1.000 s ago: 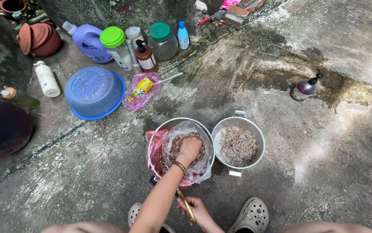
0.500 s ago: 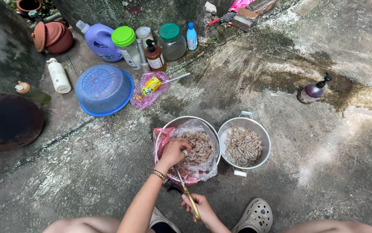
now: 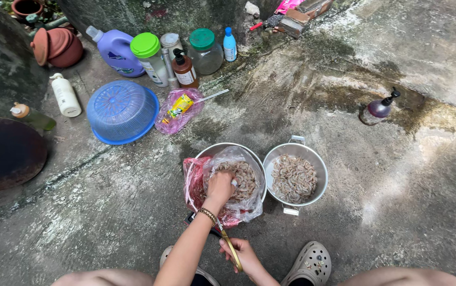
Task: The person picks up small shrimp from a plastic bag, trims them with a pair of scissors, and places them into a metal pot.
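My left hand (image 3: 220, 186), with a bracelet on the wrist, reaches into a clear plastic bag of raw shrimp (image 3: 246, 177). The bag lies in a metal bowl (image 3: 222, 147), with a red bag (image 3: 192, 180) beside it. The fingers are curled among the shrimp; whether they grip one is hidden. My right hand (image 3: 246, 255) is lower down, near my feet, closed on a thin yellow-handled tool (image 3: 230, 248) that looks like scissors. A second metal bowl (image 3: 320, 164) to the right holds a pile of shrimp (image 3: 293, 177).
On the concrete floor behind are an upturned blue basket (image 3: 122, 111), a pink bag (image 3: 177, 108), a purple jug (image 3: 115, 50), several jars and bottles, clay pots (image 3: 58, 47) and a rusty round cover (image 3: 5, 153). A pump bottle (image 3: 380, 108) stands at right. My sandals (image 3: 307, 262) are below the bowls.
My left hand stays in the bag and has shifted slightly among the shrimp. My right hand keeps hold of the tool. The view has drifted a little.
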